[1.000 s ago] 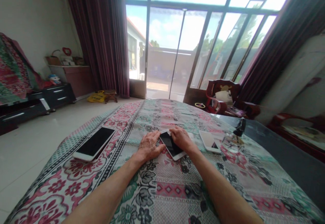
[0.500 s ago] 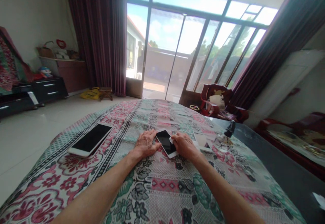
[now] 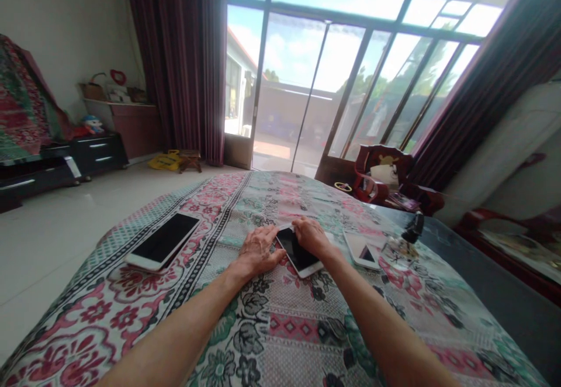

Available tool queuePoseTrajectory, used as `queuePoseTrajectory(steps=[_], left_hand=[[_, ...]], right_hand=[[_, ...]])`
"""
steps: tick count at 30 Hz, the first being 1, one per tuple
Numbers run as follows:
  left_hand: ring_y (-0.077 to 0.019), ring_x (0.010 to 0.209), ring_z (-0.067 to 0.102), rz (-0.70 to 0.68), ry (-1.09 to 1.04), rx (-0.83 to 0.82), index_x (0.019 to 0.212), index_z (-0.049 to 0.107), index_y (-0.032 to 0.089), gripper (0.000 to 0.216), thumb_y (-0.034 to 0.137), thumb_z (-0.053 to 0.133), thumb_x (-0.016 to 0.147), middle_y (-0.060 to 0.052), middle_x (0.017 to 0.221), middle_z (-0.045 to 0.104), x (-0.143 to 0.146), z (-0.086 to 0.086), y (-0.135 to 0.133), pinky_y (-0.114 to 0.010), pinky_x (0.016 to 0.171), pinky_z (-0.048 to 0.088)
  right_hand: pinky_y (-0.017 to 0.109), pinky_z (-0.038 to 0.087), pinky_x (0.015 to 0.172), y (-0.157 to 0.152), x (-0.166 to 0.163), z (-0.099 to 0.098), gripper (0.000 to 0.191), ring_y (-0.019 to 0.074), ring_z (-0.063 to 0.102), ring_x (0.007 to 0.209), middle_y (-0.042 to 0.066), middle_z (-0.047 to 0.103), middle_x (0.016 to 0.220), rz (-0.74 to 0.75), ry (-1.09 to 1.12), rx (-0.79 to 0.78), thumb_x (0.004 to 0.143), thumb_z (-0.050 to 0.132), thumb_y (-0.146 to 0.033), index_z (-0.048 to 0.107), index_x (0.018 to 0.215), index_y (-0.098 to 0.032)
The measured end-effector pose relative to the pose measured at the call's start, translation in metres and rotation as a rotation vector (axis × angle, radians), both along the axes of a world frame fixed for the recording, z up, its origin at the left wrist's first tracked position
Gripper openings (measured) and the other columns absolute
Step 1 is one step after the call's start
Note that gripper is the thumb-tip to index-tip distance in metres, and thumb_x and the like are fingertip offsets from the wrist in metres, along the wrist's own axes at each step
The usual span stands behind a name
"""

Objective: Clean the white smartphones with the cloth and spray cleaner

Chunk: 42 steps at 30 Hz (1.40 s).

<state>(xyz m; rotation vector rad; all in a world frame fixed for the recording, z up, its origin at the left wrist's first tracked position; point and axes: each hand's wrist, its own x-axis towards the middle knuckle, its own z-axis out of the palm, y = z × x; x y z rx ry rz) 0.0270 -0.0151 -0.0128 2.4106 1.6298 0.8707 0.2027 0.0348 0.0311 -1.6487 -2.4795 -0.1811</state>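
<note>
A white smartphone (image 3: 302, 254) with a black screen lies face up on the patterned tablecloth. At its left edge, my left hand (image 3: 260, 249) rests low with the thumb and fingertips against the phone's side, gripping it in place. My right hand (image 3: 310, 236) is closed over the upper part of the screen, fingers bent down. A small bit of white cloth or tissue shows under those fingertips, mostly hidden. To the left lies a larger white device (image 3: 164, 241) with a dark screen. Another white phone (image 3: 362, 251) lies to the right, its screen reflecting light.
The flowered tablecloth (image 3: 302, 322) covers the table. A clear glass dish (image 3: 397, 251) and a small black object (image 3: 412, 227) stand at its right. Beyond are a carved wooden chair (image 3: 381, 173), glass doors, dark curtains (image 3: 179, 65) and a low black cabinet (image 3: 99, 152).
My right hand has slid from the phone's right side up toward its top edge. The left hand stays at the left edge. The view has shifted slightly.
</note>
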Motion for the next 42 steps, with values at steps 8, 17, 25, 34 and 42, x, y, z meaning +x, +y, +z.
queuePoseTrajectory(steps=[8, 17, 25, 34, 42], left_hand=[[-0.0279, 0.124, 0.049, -0.003, 0.006, -0.005, 0.128, 0.052, 0.017, 0.056, 0.042, 0.062, 0.079, -0.012, 0.135, 0.055, 0.000, 0.001, -0.001, -0.041, 0.104, 0.038], [-0.0252, 0.126, 0.047, 0.017, 0.019, -0.065, 0.130, 0.052, 0.019, 0.056, 0.042, 0.061, 0.080, -0.010, 0.137, 0.053, 0.001, 0.008, -0.004, -0.037, 0.106, 0.036], [-0.0262, 0.128, 0.046, 0.020, 0.017, -0.017, 0.132, 0.051, 0.018, 0.058, 0.042, 0.062, 0.079, -0.010, 0.139, 0.052, 0.000, 0.000, 0.000, -0.039, 0.107, 0.036], [-0.0270, 0.126, 0.047, -0.006, 0.009, 0.020, 0.130, 0.051, 0.016, 0.055, 0.040, 0.061, 0.082, -0.012, 0.136, 0.054, 0.000, -0.003, 0.001, -0.041, 0.106, 0.037], [-0.0269, 0.125, 0.050, -0.008, 0.035, 0.024, 0.129, 0.052, 0.016, 0.052, 0.037, 0.062, 0.082, -0.013, 0.135, 0.055, 0.000, -0.003, 0.001, -0.041, 0.106, 0.038]], right_hand=[[0.023, 0.038, 0.081, 0.004, 0.005, -0.007, 0.029, 0.0164, 0.061, 0.090, 0.009, 0.065, 0.099, 0.032, 0.046, 0.038, 0.092, 0.040, -0.018, 0.068, 0.099, -0.018], [0.024, 0.037, 0.080, -0.031, 0.031, -0.001, 0.027, 0.0165, 0.059, 0.088, 0.008, 0.063, 0.096, 0.103, 0.026, 0.022, 0.091, 0.043, -0.019, 0.067, 0.105, -0.019], [0.024, 0.037, 0.078, -0.048, 0.045, 0.001, 0.025, 0.0160, 0.058, 0.086, 0.006, 0.063, 0.093, 0.076, 0.050, -0.005, 0.087, 0.047, -0.017, 0.067, 0.101, -0.020], [0.025, 0.037, 0.077, -0.049, 0.041, -0.004, 0.028, 0.0165, 0.059, 0.085, 0.008, 0.063, 0.095, 0.044, 0.054, -0.007, 0.090, 0.043, -0.020, 0.066, 0.106, -0.019], [0.025, 0.037, 0.076, -0.052, 0.037, 0.000, 0.025, 0.0175, 0.059, 0.086, 0.011, 0.064, 0.095, 0.026, 0.059, -0.033, 0.090, 0.041, -0.019, 0.065, 0.100, -0.016]])
